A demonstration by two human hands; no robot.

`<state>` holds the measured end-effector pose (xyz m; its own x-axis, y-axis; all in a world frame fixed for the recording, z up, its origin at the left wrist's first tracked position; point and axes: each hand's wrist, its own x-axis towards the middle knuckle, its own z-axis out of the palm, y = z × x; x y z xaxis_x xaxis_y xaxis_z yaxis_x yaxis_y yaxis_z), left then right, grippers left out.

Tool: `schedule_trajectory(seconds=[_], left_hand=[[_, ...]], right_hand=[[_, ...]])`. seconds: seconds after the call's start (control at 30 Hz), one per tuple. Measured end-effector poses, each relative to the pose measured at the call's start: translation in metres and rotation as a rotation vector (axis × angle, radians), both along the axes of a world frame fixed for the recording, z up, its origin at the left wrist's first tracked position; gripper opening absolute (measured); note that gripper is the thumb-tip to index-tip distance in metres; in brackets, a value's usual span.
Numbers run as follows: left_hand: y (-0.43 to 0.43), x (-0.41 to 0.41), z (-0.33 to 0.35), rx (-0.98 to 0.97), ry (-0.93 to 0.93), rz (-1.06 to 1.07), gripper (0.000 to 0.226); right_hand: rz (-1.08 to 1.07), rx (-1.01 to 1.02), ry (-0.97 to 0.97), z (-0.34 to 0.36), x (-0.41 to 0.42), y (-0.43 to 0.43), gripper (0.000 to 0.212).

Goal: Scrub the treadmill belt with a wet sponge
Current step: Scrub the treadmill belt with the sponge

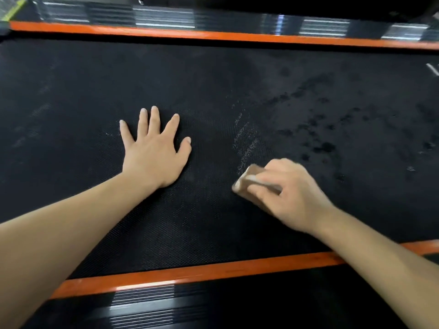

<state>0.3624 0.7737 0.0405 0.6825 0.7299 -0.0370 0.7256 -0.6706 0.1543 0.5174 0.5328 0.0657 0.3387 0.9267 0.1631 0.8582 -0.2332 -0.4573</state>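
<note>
The right hand (287, 195), lower right of centre, curls its fingers over a tan sponge (249, 184) and presses it on the black treadmill belt (213, 79); both are blurred. The left hand (154, 148), left of centre, lies flat on the belt with fingers spread, gripping nothing. Whitish streaks (247, 141) run just above the sponge, and dark wet patches (320, 129) spread to the right. Orange strips (190, 273) border the belt above and below.

The treadmill belt (213, 79) is showing black with a fine dotted weave, with darker blotches (320, 138) spreading at right and whitish streaks (247, 138) running mid-belt. Bright orange strips (190, 274) are edging it, beside black ribbed rails (142, 309). The sponge (249, 176) is looking tan.
</note>
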Motion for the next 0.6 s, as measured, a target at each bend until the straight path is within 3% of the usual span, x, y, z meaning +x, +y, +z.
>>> schedule_trajectory(seconds=[0.13, 0.3, 0.47, 0.6], left_hand=[[-0.001, -0.001, 0.001, -0.009, -0.018, -0.002, 0.068], [-0.002, 0.000, 0.002, -0.007, -0.036, -0.008, 0.065], [-0.018, -0.002, 0.013, -0.038, -0.112, -0.079, 0.053], [-0.064, 0.006, 0.011, -0.093, -0.095, -0.145, 0.054]], right_hand=[[-0.224, -0.006, -0.028, 0.001, 0.018, 0.000, 0.036], [0.085, -0.055, 0.098, 0.004, -0.026, -0.034, 0.029], [-0.114, -0.066, 0.055, 0.008, 0.007, -0.032, 0.026], [0.115, -0.121, 0.149, 0.009, -0.022, -0.056, 0.029]])
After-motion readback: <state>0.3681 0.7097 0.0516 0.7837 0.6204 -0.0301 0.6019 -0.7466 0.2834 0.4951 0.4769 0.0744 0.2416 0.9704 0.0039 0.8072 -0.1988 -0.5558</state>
